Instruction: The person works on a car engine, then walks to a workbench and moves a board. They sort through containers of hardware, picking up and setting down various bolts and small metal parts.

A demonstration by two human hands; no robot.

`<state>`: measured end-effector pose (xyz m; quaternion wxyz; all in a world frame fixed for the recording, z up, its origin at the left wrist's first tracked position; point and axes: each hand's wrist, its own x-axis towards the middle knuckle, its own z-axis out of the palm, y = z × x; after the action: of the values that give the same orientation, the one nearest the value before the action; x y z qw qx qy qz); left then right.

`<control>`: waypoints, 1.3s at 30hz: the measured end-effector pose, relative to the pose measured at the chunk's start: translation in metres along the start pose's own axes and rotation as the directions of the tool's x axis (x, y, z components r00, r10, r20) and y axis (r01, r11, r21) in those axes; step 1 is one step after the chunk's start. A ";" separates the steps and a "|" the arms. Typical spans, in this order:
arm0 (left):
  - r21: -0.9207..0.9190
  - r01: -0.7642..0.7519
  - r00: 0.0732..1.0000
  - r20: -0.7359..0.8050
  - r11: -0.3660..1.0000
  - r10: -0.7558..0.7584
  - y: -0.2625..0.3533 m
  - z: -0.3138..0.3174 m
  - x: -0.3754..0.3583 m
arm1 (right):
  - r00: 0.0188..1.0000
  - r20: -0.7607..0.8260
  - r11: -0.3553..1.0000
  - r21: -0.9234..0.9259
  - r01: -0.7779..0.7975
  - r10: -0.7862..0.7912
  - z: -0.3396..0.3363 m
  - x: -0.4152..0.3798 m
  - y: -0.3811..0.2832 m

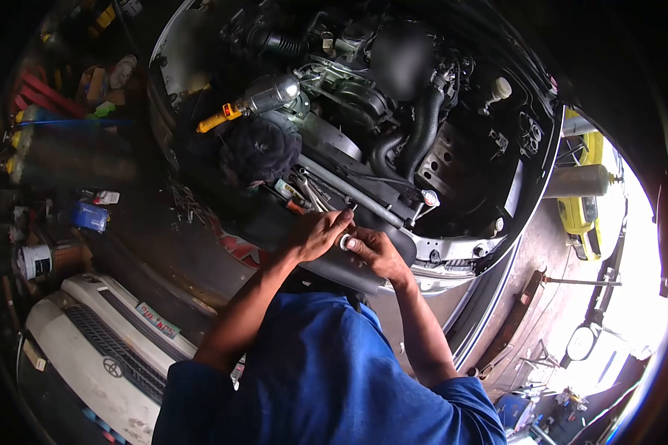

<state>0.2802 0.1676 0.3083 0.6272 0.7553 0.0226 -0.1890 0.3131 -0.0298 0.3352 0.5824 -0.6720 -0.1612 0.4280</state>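
Note:
Both my hands meet over the front edge of an open car engine bay. My right hand [379, 254] is closed, its thumb pressed against a small pale ring-shaped part [345, 241]; the exact kind is too small to tell. Close beside it, my left hand [321, 234] is closed with thumb and fingers pinched together. A thin dark piece shows near that thumb tip, but what it is I cannot make out. Just beyond the left hand lie several wrenches [316, 194] and a tool with an orange handle [295, 208], on the front of the bay.
A work lamp [272, 94] with a yellow handle shines over the engine, above a bundled dark cloth [261, 150]. Black hoses [426, 133] and a radiator cap [430, 198] sit ahead. A white car [111, 334] stands behind at left; a floor jack [523, 304] is at right.

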 end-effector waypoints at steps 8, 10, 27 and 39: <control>0.034 -0.077 0.997 -0.011 0.996 0.078 0.021 -0.037 0.042 | 0.975 -0.222 0.907 -0.414 -0.079 -0.016 -0.027 0.012 -0.021; -0.093 -0.159 0.983 -0.109 0.983 0.149 0.019 -0.041 0.060 | 0.942 -0.326 0.844 -0.526 -0.108 -0.082 -0.035 0.030 -0.023; -0.836 -0.336 0.557 -0.547 0.433 -0.624 -0.017 -0.071 0.267 | 0.921 -0.182 0.394 -0.918 -0.034 -0.344 -0.111 0.260 -0.048; -0.936 -0.290 0.687 -0.349 0.200 -0.637 -0.031 -0.102 0.291 | 0.834 -0.001 0.124 -0.989 0.080 -0.552 -0.092 0.297 -0.076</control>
<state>0.5680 0.2131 0.2024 0.8605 0.1918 0.4637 0.0881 0.5776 0.1439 0.2863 0.1260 -0.8972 -0.4210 -0.0440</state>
